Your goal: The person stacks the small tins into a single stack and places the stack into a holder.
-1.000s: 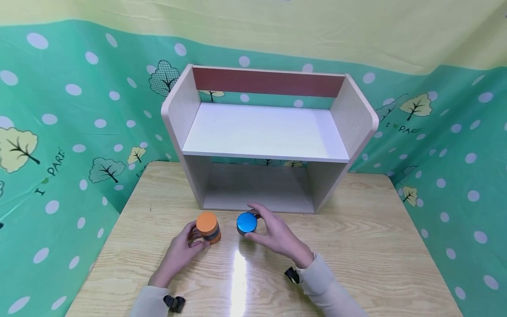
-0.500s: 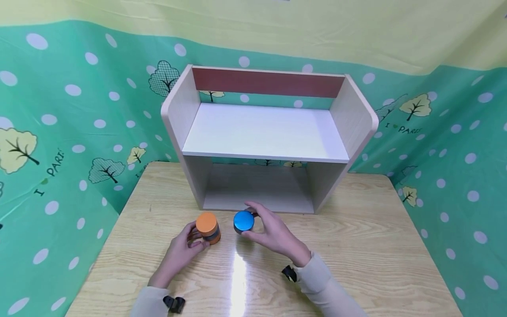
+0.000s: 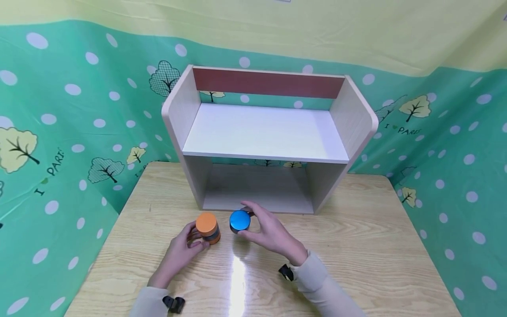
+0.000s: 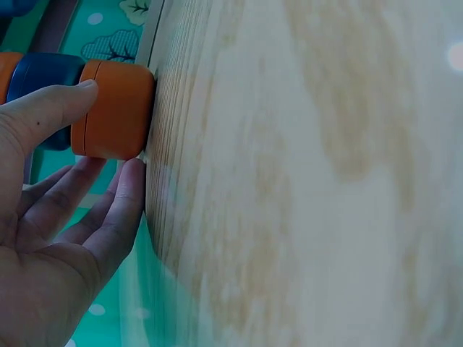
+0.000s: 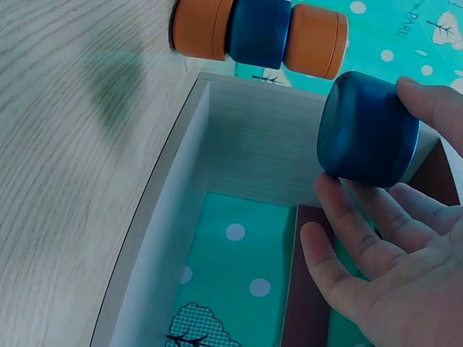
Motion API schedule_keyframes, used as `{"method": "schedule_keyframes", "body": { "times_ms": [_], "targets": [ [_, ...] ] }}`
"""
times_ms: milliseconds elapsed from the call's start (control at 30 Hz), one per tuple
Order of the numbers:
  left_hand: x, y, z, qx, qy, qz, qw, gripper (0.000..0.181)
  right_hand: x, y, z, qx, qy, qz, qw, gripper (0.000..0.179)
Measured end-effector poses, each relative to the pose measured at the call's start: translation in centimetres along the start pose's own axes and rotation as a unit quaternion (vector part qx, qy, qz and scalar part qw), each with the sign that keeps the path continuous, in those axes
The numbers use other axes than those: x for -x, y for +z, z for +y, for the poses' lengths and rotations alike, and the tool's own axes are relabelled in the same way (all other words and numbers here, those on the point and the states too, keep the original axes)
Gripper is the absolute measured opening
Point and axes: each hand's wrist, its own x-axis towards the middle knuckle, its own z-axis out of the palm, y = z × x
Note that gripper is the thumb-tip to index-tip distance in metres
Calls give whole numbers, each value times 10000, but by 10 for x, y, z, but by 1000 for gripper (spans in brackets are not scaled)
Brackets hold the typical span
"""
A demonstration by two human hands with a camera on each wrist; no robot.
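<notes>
Three small round tins stand stacked on the table, an orange top tin (image 3: 206, 223), a blue middle tin (image 5: 257, 32) and an orange bottom tin (image 4: 116, 112). My left hand (image 3: 184, 246) holds the bottom tin, thumb on one side and fingertips at the other. Raised just right of the stack is another blue tin (image 5: 367, 130), its lid facing up. My right hand (image 3: 267, 229) grips that tin between thumb and fingers. In the right wrist view it sits higher off the table than the stack's top, with a gap between them.
Behind the hands stands a white two-level shelf (image 3: 265, 132) with a dark red back rail (image 3: 269, 82). The wooden table (image 3: 368, 246) extends on both sides of it. A green patterned cloth (image 3: 59, 105) hangs around the back and sides.
My right hand has moved a little left and upward with the blue tin, closer to the stack. The left hand and the stacked tins stay where they were.
</notes>
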Motion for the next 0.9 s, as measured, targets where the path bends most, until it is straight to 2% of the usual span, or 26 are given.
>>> {"method": "schedule_keyframes", "body": {
  "times_ms": [900],
  "targets": [
    [0, -1, 1, -64, -60, -16, 10000, 71, -19, 8, -12, 19, -303, -128, 9995, 77]
  ]
}}
